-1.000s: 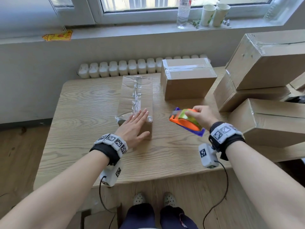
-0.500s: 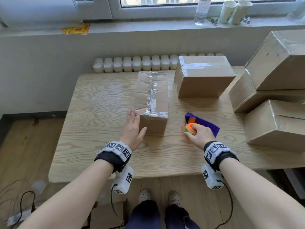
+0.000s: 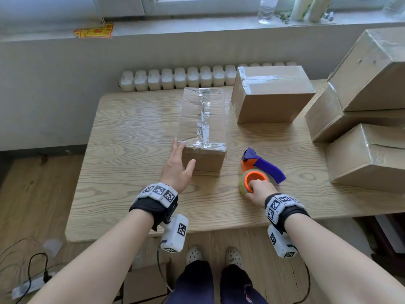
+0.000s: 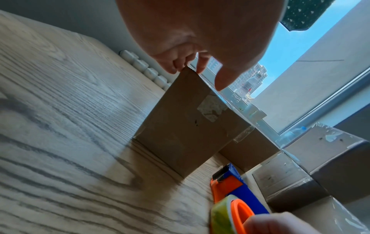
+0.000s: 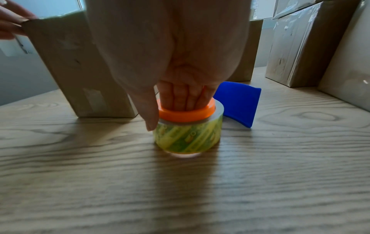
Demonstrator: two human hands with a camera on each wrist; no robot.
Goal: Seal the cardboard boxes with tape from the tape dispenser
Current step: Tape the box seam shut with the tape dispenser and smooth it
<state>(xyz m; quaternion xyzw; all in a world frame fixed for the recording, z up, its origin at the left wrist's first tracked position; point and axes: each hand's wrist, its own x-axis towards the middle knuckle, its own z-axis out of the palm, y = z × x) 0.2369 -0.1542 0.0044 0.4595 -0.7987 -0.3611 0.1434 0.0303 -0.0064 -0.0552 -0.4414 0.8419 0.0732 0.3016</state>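
A narrow cardboard box (image 3: 203,128) with clear tape along its top seam stands mid-table. My left hand (image 3: 178,170) lies at its near left corner, fingers straight along the side and thumb on the front face; the left wrist view shows the fingertips (image 4: 174,69) at the box's (image 4: 186,126) top edge. The orange and blue tape dispenser (image 3: 260,170) lies on its side on the table, right of the box. My right hand (image 3: 257,190) pinches its roll (image 5: 188,134), fingers (image 5: 180,96) inside the orange core and thumb outside. The blue handle (image 5: 238,102) points away.
A second taped box (image 3: 271,95) stands behind on the wooden table (image 3: 131,194). Three larger boxes (image 3: 370,150) are stacked at the right edge. A white radiator (image 3: 192,77) runs behind the table, and a bottle and cups sit on the sill (image 3: 219,25).
My right hand has brought the dispenser down from the air and laid it on the table. My left hand has slid off the box's top to its near left corner.
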